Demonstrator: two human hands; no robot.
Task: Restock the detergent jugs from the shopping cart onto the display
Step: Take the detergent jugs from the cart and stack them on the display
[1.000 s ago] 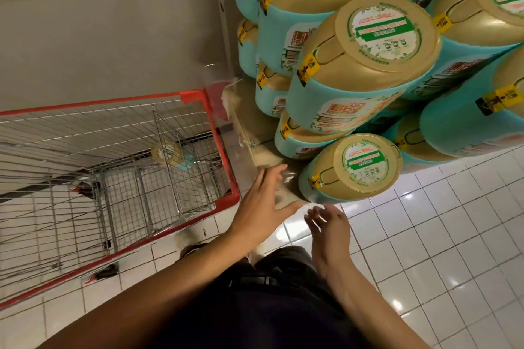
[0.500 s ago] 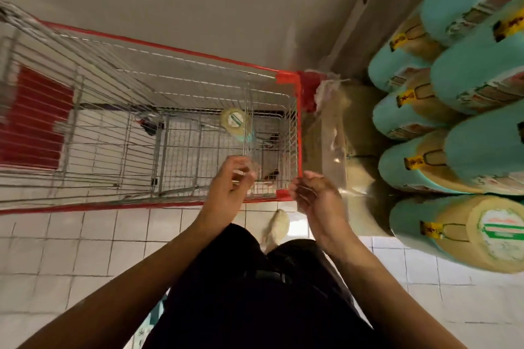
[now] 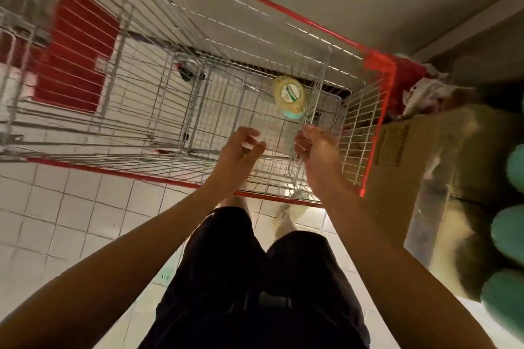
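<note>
Left hand (image 3: pixel 241 147) and right hand (image 3: pixel 316 147), fingers loosely curled, hold nothing inside the cart (image 3: pixel 136 176). Beyond them one jug (image 3: pixel 289 95) stands in its far corner: tan top, green-and-white label, teal body. Half a second ago both hands hovered back at the near rim.

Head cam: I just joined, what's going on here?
A person stands at the shopping cart with both arms over its near rim. The left hand and right hand reach down into the basket toward a single detergent jug standing in the far right corner. Both hands are loosely curled and hold nothing; neither touches the jug yet. Blurred teal display jugs sit at the right edge, beside a cardboard box.
</note>
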